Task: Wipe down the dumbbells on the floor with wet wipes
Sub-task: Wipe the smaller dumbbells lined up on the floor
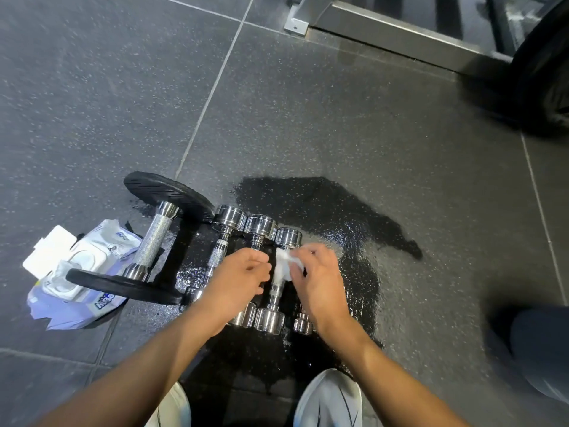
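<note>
Three small chrome dumbbells lie side by side on the wet floor: the left one (pixel 228 217), the middle one (pixel 261 227) and the right one (pixel 288 236). A larger dumbbell (pixel 154 238) with black plates lies to their left. My right hand (pixel 317 278) pinches a white wet wipe (pixel 284 263) over the handle of the right chrome dumbbell. My left hand (pixel 238 280) hovers over the middle dumbbell's handle with curled fingers, its fingertips near the wipe; whether it holds the wipe is unclear.
Two packs of wet wipes (pixel 77 272) lie at the left, lids open. A dark wet patch (pixel 338 217) spreads across the rubber floor. A metal rack base (pixel 385 32) and a black weight plate (pixel 545 75) stand at the top right. White shoes (pixel 329 399) show below.
</note>
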`<state>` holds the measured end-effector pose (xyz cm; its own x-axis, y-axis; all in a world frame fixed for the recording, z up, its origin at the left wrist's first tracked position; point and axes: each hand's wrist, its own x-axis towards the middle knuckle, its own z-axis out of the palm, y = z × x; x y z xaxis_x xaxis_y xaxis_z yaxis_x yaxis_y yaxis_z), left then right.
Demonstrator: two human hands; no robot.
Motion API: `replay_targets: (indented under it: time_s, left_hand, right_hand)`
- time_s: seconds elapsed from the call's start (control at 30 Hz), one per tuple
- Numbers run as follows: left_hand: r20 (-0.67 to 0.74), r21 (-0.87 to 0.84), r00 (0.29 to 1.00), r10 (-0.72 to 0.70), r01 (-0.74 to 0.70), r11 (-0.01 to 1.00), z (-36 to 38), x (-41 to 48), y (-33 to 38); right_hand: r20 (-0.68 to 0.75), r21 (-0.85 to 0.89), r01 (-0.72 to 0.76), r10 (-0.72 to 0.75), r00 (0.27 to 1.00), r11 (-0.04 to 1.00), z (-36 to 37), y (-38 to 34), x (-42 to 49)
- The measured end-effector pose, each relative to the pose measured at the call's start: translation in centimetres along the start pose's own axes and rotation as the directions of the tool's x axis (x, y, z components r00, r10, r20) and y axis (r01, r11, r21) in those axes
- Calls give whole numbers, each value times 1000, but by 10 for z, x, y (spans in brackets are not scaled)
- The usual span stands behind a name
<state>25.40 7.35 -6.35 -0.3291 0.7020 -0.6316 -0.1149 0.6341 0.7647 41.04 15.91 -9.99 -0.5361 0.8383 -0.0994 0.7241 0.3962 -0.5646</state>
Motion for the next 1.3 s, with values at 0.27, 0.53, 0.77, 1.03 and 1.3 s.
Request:
replay_targets:
  time_s: [0.27,0.53,0.77,1.03,1.3]
  left_hand:
    - [-28,699,967,254,-163,696,-7,3,-16]
    - [96,792,956,277,-242,561,-6,4,-19]
    - [104,818,960,260,-231,527,-3,2,-16]
    - [67,812,968,243,-195,550,-2,0,-11]
    - [61,820,965,255,-194,538,-1,2,-14]
  right_hand:
    - [160,-52,156,-146,976,986,26,0,-26]
    - [113,-24,186,-182,977,982,22,7,-2]
    - [163,16,135,-136,977,991,19,3,-13]
    - [173,-45,242,-231,957,969,15,10,4]
    - [224,-17,256,-245,943,967,18,12,-29]
